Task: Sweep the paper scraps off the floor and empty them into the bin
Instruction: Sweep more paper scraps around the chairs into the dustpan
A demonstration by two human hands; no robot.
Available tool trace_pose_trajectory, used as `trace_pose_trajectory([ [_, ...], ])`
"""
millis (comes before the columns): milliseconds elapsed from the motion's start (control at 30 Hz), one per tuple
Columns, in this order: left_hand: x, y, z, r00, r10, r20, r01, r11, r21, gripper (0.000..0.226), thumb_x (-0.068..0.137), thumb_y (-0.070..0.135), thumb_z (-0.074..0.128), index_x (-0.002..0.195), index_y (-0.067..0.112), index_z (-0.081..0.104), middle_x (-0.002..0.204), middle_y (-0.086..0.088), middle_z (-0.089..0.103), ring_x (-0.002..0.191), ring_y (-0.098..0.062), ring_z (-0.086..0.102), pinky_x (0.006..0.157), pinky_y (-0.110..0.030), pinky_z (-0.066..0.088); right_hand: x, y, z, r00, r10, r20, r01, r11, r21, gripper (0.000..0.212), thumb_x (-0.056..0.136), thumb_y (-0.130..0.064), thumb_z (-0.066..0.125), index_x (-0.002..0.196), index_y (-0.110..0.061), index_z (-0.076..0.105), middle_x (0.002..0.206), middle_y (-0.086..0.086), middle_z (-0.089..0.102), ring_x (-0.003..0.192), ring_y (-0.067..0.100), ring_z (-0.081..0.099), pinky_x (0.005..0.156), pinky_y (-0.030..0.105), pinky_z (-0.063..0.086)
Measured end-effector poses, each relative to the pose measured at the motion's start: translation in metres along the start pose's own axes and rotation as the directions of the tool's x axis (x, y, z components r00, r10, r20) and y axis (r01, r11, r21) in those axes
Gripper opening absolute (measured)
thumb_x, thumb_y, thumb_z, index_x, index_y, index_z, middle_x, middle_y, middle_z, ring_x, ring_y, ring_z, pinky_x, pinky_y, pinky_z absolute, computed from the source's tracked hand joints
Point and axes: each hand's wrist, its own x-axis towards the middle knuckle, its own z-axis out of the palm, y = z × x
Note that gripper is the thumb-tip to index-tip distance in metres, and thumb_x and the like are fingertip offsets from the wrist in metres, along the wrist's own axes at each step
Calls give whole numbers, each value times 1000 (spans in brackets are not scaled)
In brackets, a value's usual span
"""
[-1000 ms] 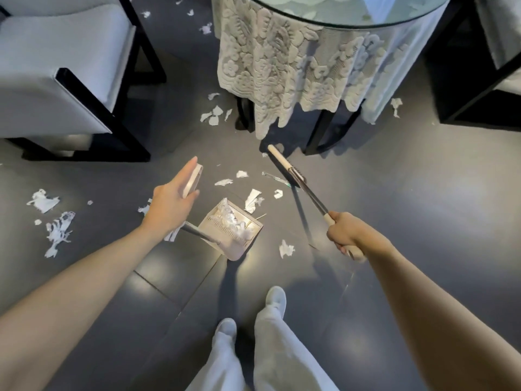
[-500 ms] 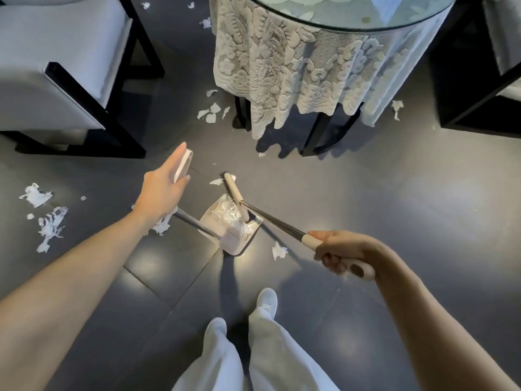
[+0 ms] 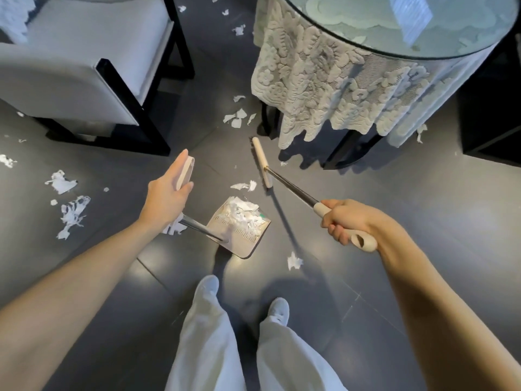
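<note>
While a heap of white paper scraps (image 3: 243, 214) already fills the dustpan (image 3: 239, 230), the pan sits flat on the dark floor (image 3: 394, 221) just ahead of the person's feet, its open lip facing away from them toward the table. Two more scraps (image 3: 244, 186) lie on the floor just beyond that lip, and the broom head (image 3: 260, 162) stands a little past them, its pale bar angled across the floor near the hem of the lace cloth. One torn piece (image 3: 294, 261) lies close to the pan's right rear corner, near the right shoe (image 3: 278, 311).

The left hand (image 3: 166, 196) is closed around the pale grip at the top of the dustpan's long metal handle, thumb laid along the grip. The right hand (image 3: 345, 221) is clamped around the cream grip of the broom (image 3: 290, 186), whose dark shaft runs down and away to the head.

Further out, a cluster of scraps (image 3: 238, 118) lies beside the black table leg, a bigger scatter (image 3: 67, 204) sits far left, and small bits dot the floor at the top of the view. A grey upholstered chair (image 3: 84, 74) with a black frame stands at upper left; a round glass tabletop (image 3: 408, 26) over a lace cloth (image 3: 324, 88) stands at upper right. White trousers (image 3: 214, 348) fill the bottom.
</note>
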Motion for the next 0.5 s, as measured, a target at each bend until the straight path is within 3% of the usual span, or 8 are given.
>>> trace_pose_trajectory([
  [167,45,-20,-33,1000,24,11,-24,1000,8,66,97,16,54,149,43,25,142,0,50,106,-36,62,92,-45,51,59,-30,63,975,-156,-160,92,932,-350,24,83,0,44,100,-11,58,52,3,50,42,17,44,40,26,38],
  [267,77,-25,-45,996,64,64,-63,998,-15,66,97,15,55,149,43,25,139,16,45,108,-35,61,94,-44,51,81,-40,97,977,-162,-138,81,884,-460,27,82,4,46,102,-12,54,53,5,51,44,19,47,42,26,39],
  [333,96,-27,-50,992,88,93,-84,995,-44,66,97,14,55,148,44,26,132,24,42,104,-30,63,93,-45,52,87,-40,115,990,-119,-82,66,876,-479,26,80,4,48,97,-14,52,53,7,51,40,17,48,44,24,40],
  [400,112,-28,-52,985,117,128,-109,991,-72,67,97,13,55,147,46,26,126,26,43,85,-18,64,83,-39,55,84,-38,132,997,-69,-34,44,872,-487,16,86,-3,45,91,-17,51,52,7,51,36,15,46,48,24,41],
  [433,118,-27,-51,980,135,145,-125,989,-78,67,97,13,55,147,46,26,123,26,43,73,-10,62,76,-33,55,79,-37,140,999,-39,-15,27,876,-482,15,87,-5,43,95,-14,51,53,7,51,37,16,45,49,25,41],
  [500,126,-22,-49,970,168,174,-157,985,-78,67,97,13,55,147,46,27,123,24,43,63,-7,57,68,-27,54,67,-33,154,1000,16,14,-8,910,-416,35,83,-4,42,115,-11,52,56,7,50,41,16,44,46,25,38],
])
